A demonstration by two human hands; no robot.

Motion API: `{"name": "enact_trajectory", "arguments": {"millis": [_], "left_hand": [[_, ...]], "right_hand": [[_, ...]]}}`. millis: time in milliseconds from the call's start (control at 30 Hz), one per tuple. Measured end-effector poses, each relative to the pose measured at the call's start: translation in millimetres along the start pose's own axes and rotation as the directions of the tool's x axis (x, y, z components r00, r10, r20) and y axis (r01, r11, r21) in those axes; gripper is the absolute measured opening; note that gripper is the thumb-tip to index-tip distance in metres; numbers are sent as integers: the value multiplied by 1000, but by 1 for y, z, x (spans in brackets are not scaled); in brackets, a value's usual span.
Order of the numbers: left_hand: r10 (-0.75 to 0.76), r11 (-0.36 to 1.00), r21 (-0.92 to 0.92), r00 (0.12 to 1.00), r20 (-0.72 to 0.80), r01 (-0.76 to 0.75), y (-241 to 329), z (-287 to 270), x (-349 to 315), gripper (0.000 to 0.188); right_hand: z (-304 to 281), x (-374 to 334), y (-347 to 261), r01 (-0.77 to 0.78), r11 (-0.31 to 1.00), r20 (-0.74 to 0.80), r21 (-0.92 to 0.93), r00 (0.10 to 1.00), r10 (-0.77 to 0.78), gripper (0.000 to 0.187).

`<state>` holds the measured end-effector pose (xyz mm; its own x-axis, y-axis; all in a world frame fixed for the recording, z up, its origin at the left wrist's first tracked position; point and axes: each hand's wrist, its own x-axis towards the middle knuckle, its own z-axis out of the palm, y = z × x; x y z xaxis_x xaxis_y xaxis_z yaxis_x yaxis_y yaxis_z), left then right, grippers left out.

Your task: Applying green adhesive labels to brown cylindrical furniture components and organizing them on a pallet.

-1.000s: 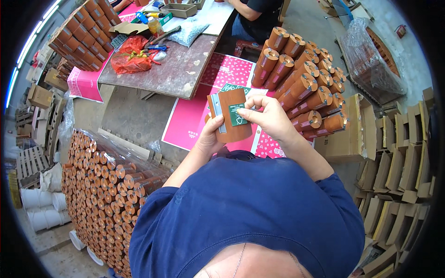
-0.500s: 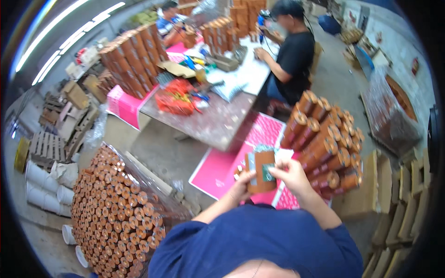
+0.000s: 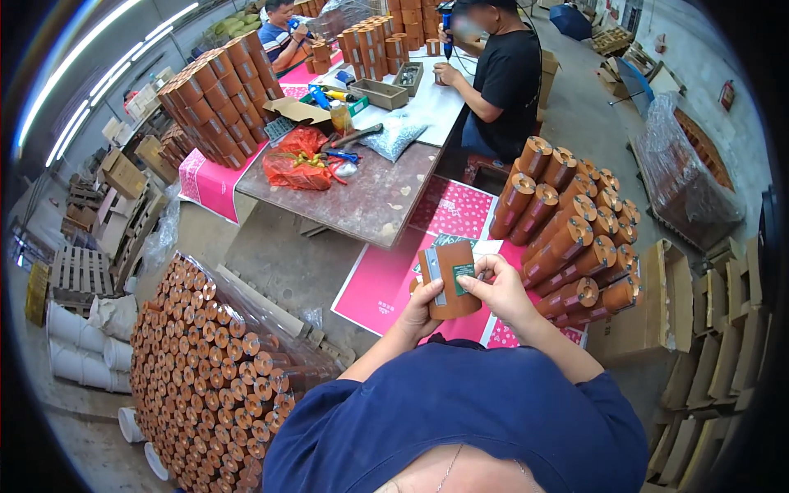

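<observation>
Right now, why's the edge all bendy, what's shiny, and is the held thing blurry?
Head view: the fisheye lens bends straight edges toward the rim, like the ceiling lights; head view: plastic wrap at right glints; head view: the held brown cylinder looks fairly sharp.

Near the center of the frame, the left hand point(image 3: 422, 306) grips a brown cylinder point(image 3: 457, 305) bearing a silver strip point(image 3: 436, 279); the right hand's point(image 3: 501, 292) thumb touches its green label point(image 3: 462, 275). Many similar cylinders point(image 3: 209, 382) fill the lower left, and more stand at center right. A workbench point(image 3: 362, 212) with a red bag point(image 3: 297, 170) spans the upper middle, where a black-shirted co-worker point(image 3: 511, 82) holds a blue tool point(image 3: 446, 26).
</observation>
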<state>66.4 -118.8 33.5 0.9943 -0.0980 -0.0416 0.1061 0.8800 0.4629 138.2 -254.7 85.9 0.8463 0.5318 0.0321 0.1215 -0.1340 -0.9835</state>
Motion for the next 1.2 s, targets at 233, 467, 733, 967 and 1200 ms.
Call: {"name": "enact_trajectory", "arguments": {"millis": [233,467,733,967,1200], "left_hand": [[30,999,10,997,-65,-30,2,-1,-1,54],[9,999,43,1000,-4,-8,2,9,-2,60],[-10,999,-39,998,57,12,7,13,2,65],[-99,992,73,992,-80,105,-5,8,-3,70],[-104,992,69,992,-71,109,-2,7,-1,70]], "right_hand": [[8,-5,-8,137,967,-168,-215,970,-175,47],[0,28,8,310,805,-244,-506,844,-478,57],[6,-6,4,271,804,0,-529,948,-319,95],[-4,17,-3,278,709,-128,-648,878,-461,81],[-3,-8,5,386,479,32,-789,804,-594,77]]}}
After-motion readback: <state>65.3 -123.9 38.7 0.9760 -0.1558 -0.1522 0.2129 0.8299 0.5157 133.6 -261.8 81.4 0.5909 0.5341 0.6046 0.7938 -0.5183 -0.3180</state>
